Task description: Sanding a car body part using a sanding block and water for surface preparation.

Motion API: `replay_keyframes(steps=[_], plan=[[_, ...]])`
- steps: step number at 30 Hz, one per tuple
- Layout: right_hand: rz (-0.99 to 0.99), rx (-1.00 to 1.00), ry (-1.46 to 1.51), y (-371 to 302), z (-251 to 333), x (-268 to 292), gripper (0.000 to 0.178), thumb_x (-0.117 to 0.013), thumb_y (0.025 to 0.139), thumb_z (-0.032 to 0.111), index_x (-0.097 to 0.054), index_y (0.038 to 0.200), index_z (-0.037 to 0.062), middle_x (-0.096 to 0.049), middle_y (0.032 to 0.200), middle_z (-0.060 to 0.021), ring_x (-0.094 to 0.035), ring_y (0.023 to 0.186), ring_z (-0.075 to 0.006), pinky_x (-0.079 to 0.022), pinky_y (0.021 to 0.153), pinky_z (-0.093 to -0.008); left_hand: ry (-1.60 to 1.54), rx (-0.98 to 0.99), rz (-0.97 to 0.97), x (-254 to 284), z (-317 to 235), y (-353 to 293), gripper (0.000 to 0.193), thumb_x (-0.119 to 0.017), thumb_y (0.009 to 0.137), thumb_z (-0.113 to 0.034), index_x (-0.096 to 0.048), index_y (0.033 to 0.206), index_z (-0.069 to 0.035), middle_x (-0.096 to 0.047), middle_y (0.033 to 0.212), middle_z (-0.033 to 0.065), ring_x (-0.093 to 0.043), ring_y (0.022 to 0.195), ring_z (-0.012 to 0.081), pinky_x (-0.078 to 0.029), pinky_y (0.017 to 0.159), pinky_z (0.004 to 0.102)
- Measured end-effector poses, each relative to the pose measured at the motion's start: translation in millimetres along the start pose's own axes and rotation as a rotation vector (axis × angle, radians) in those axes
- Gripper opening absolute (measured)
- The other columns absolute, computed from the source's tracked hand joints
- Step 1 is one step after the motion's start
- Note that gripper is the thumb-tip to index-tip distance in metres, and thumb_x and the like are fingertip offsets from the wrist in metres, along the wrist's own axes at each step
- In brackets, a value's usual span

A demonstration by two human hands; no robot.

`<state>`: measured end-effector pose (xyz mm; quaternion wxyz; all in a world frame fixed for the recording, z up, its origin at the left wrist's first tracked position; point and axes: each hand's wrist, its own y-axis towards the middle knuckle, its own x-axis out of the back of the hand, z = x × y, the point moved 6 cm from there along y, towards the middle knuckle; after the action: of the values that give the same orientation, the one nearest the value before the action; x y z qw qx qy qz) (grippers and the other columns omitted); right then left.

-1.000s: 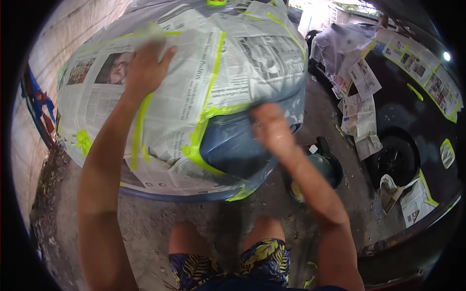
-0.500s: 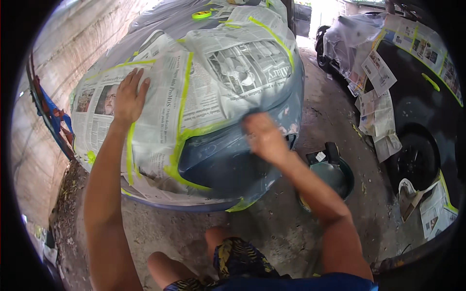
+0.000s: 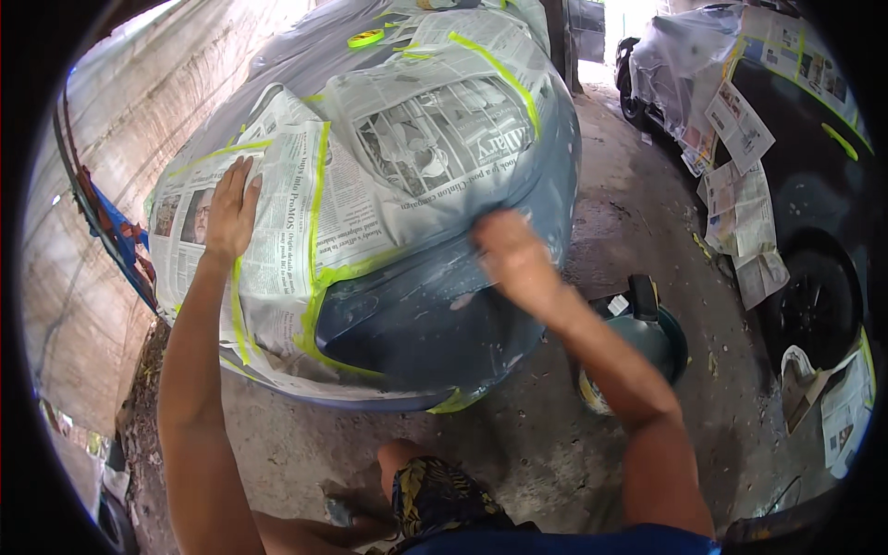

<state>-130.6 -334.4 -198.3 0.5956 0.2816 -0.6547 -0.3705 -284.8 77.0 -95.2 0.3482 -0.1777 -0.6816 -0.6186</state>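
Note:
My left hand (image 3: pixel 232 215) lies flat on the newspaper (image 3: pixel 277 217) that covers part of a car, its fingers stretched out. Blurred by motion, my right hand (image 3: pixel 518 254) presses on the bare blue-grey car panel (image 3: pixel 435 268), close to the newspaper's lower edge. Its fingers are closed over something small and dark that looks like a piece of sandpaper (image 3: pixel 483 220), mostly hidden beneath them. Yellow-green masking tape (image 3: pixel 347 274) borders the paper along the panel. Pale patches and scuffs mark the panel's surface, and a darker, glossier area (image 3: pixel 398 333) lies below it.
On the concrete floor right of the car stands a dark green bucket (image 3: pixel 668 338), partly behind my right forearm. A second, dark car (image 3: pixel 814 176) with newspaper and plastic sheeting is parked on the right. A tape roll (image 3: pixel 365 38) rests on the sheeting. A tarp (image 3: pixel 111 185) hangs at left.
My right hand has slid slightly right along the panel. My left hand stays flat on the same newspaper. The whole view has shifted a little, and my legs have changed position.

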Motion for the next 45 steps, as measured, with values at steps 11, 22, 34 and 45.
replay_keyframes(steps=[11,22,34,45], plan=[[-0.032,0.085,-0.098,-22,-34,18,0.035,-0.073,0.070,-0.001,-0.066,0.105,0.0021,-0.063,0.113,-0.0151,-0.060,0.107,-0.0359,-0.051,0.094,-0.0435,-0.039,0.003,-0.027,5,-7,-1,0.052,-0.044,0.105,-0.033,-0.050,0.143,0.001,-0.048,0.148,0.0233,-0.043,0.140,0.0377,-0.030,0.119,0.0419],[-0.468,-0.885,0.174,-57,-130,69,0.016,-0.062,0.094,0.005,-0.066,0.108,0.0009,-0.070,0.095,-0.0095,-0.066,0.081,-0.0161,-0.057,0.065,-0.0348,-0.055,-0.023,-0.032,6,-7,0,0.050,-0.044,0.106,-0.031,-0.050,0.143,0.002,-0.048,0.148,0.0246,-0.043,0.139,0.0397,-0.031,0.118,0.0441],[-0.695,-1.177,0.668,-34,-177,14,0.024,-0.072,0.090,0.020,-0.063,0.098,-0.0009,-0.065,0.072,-0.0074,-0.061,0.048,-0.0151,-0.043,0.039,-0.0291,-0.067,-0.003,-0.010,5,-9,0,0.051,-0.043,0.106,-0.031,-0.048,0.146,0.001,-0.047,0.149,0.0237,-0.042,0.140,0.0388,-0.029,0.120,0.0436],[-0.510,-1.094,0.382,-14,-172,6,0.032,-0.072,0.089,0.027,-0.063,0.093,-0.0037,-0.072,0.082,-0.0208,-0.070,0.061,-0.0334,-0.057,0.064,-0.0440,-0.087,-0.005,-0.023,5,-8,1,0.050,-0.043,0.106,-0.030,-0.048,0.145,0.002,-0.047,0.149,0.0239,-0.043,0.140,0.0387,-0.029,0.119,0.0435]])
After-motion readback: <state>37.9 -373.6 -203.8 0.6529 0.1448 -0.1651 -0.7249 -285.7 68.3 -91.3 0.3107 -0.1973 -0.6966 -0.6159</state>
